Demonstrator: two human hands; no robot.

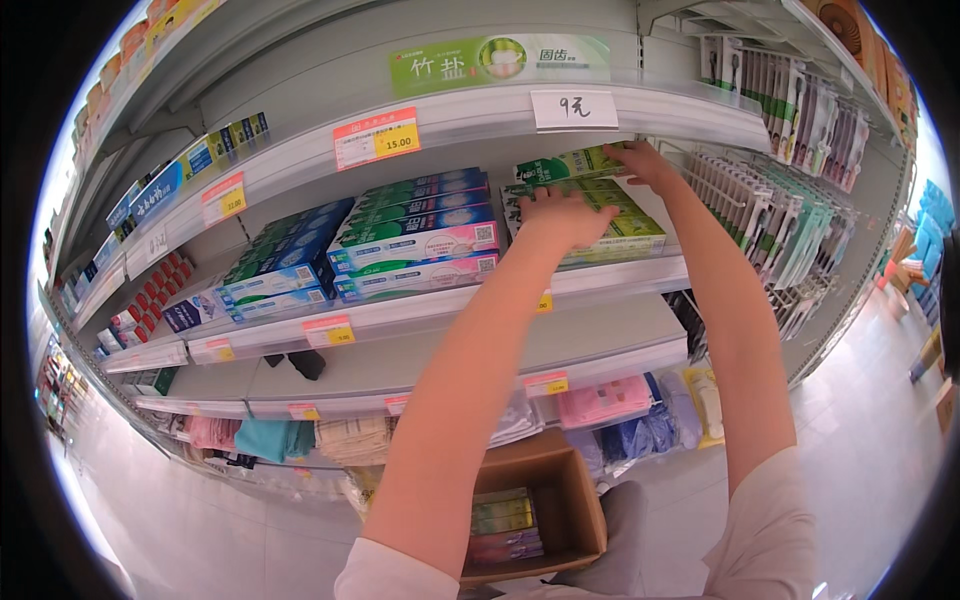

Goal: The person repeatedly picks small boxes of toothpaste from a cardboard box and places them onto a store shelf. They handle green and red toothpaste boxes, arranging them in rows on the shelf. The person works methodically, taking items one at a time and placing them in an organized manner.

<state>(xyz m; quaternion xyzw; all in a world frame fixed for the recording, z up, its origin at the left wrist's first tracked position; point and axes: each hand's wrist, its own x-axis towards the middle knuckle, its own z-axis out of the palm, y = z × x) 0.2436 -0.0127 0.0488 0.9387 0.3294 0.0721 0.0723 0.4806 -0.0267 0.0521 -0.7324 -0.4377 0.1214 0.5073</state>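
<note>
My right hand point(643, 165) grips the right end of a green Darlie toothpaste box point(561, 166), raised at its back row above a stack of similar green-yellow boxes point(626, 221). Palm down, my left hand point(564, 219) lies over the near left part of that stack with its fingers spread, and it holds nothing. The hand and forearm hide some of the stack. To the left, blue-and-green toothpaste boxes with pink fronts point(416, 244) sit in neat rows on the same shelf point(592, 276).
Overhead, a shelf edge point(472, 112) with price tags juts out close above my hands. Toothbrush packs point(750, 202) hang on hooks at the right. Below, an open cardboard carton point(574, 506) holds several boxes. Folded towels point(607, 397) fill a low shelf.
</note>
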